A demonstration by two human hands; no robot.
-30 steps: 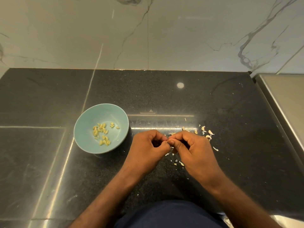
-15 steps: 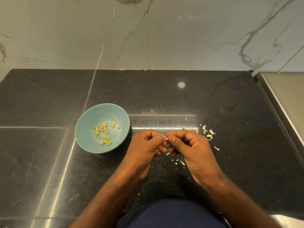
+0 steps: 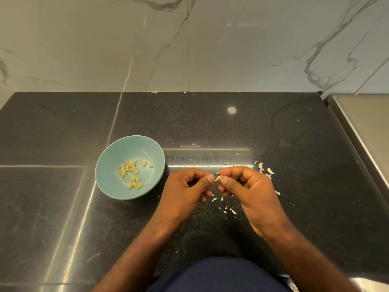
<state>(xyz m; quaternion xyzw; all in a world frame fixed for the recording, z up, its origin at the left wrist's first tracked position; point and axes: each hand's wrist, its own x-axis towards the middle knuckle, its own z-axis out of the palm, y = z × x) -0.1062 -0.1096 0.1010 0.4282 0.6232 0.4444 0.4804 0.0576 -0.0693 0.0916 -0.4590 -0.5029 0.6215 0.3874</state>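
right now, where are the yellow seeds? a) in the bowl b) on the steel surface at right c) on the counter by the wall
a: the seeds lie in the bowl, while pale shells lie on the counter.

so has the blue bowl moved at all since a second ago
No. The blue bowl sits just right of the same pale seam corner on the counter, as before.

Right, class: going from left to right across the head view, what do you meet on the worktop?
Teal bowl → left hand → pinched seed → right hand → steel surface.
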